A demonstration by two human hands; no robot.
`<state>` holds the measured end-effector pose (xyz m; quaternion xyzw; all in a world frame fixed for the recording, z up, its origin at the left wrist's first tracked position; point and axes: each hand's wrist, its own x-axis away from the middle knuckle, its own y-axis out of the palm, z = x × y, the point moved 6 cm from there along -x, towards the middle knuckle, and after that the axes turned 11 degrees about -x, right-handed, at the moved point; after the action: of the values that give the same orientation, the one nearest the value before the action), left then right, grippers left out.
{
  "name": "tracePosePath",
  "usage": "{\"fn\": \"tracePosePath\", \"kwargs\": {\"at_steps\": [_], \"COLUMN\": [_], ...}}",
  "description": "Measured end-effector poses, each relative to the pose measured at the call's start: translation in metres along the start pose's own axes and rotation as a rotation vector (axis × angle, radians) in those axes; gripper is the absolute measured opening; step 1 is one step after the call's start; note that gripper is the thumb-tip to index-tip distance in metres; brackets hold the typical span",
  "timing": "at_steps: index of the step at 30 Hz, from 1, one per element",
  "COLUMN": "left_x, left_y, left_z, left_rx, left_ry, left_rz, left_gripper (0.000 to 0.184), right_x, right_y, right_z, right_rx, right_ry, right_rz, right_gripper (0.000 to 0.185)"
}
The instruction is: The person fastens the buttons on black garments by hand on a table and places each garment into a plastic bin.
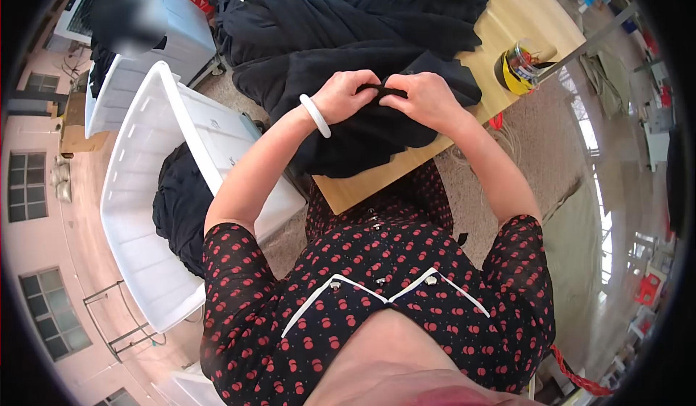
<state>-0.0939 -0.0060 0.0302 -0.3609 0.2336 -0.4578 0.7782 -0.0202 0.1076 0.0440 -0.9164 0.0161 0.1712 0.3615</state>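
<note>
Both hands meet over a pile of black garments (348, 14) heaped on a light wooden table (522, 0). My left hand (346, 96), with a white bangle on its wrist, pinches an edge of a black garment (348, 145). A short way to its right, my right hand (424, 100) grips the same edge between thumb and fingers. A narrow strip of the black cloth stretches between the two hands. The rest of this garment lies below them on the table's near end. What kind of garment it is does not show.
A large white plastic bin (138, 210) with black cloth (181, 206) in it stands at the left. Behind it is another pale bin (181, 36). A clear container with a yellow band (516, 80) sits near the table's right edge.
</note>
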Motion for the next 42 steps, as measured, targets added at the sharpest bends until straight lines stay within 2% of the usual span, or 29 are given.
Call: {"fn": "tracePosePath", "kwargs": {"at_steps": [3, 5, 9, 12, 14, 20, 22, 24, 25, 28, 30, 32, 34, 38, 42], "left_x": [0.006, 0.007, -0.001, 0.001, 0.002, -0.001, -0.016, -0.038, -0.044, -0.056, -0.056, -0.059, -0.051, -0.043, -0.041], "left_y": [0.004, 0.008, 0.018, 0.023, 0.024, 0.026, 0.029, 0.033, 0.034, 0.049, 0.054, 0.074, 0.068, 0.066, 0.061], "left_z": [-0.014, -0.022, -0.035, -0.035, -0.033, -0.047, -0.049, -0.049, -0.042, -0.034, -0.041, -0.07, -0.051, -0.05, -0.047], "left_rx": [-0.047, 0.038, 0.294, 0.452, 0.526, -0.074, -0.085, -0.09, -0.092, -0.193, -0.243, -0.091, 0.118, 0.407, 0.328], "left_ry": [0.014, -0.08, -0.152, -0.195, -0.227, -0.261, -0.162, -0.174, -0.304, -0.297, -0.337, -0.319, -0.274, -0.391, -0.45], "left_rz": [0.077, 0.017, -0.027, -0.072, -0.096, -0.227, -0.232, -0.24, -0.25, -0.204, -0.081, -0.044, -0.162, -0.132, -0.054], "left_gripper": [0.017, 0.019, 0.021, 0.021, 0.02, 0.022, 0.03, 0.036, 0.042, 0.043, 0.043, 0.043, 0.04, 0.022, 0.017], "right_x": [0.013, 0.022, 0.026, 0.028, 0.027, 0.037, 0.038, 0.039, 0.04, 0.04, 0.04, 0.037, 0.034, 0.03, 0.03], "right_y": [-0.004, -0.002, -0.002, -0.002, -0.002, 0.0, 0.0, -0.001, 0.001, 0.0, -0.006, -0.014, -0.01, -0.001, 0.014], "right_z": [0.018, 0.029, 0.037, 0.048, 0.049, 0.05, 0.045, 0.044, 0.046, 0.042, 0.031, 0.017, 0.021, 0.043, 0.066], "right_rx": [0.036, 0.024, -0.066, -0.142, -0.124, -0.109, -0.125, -0.116, -0.105, -0.025, 0.064, 0.011, -0.041, -0.319, -0.676], "right_ry": [-0.027, -0.02, -0.014, 0.143, 0.134, 0.025, 0.022, 0.055, 0.041, -0.02, -0.117, -0.161, -0.111, 0.165, 0.305], "right_rz": [-0.089, -0.123, 0.024, 0.084, 0.089, 0.077, 0.082, 0.063, 0.068, 0.088, 0.215, 0.301, 0.305, 0.369, 0.347], "right_gripper": [0.014, 0.012, 0.011, 0.01, 0.01, 0.01, 0.01, 0.01, 0.01, 0.008, 0.004, 0.006, 0.007, 0.008, 0.008]}}
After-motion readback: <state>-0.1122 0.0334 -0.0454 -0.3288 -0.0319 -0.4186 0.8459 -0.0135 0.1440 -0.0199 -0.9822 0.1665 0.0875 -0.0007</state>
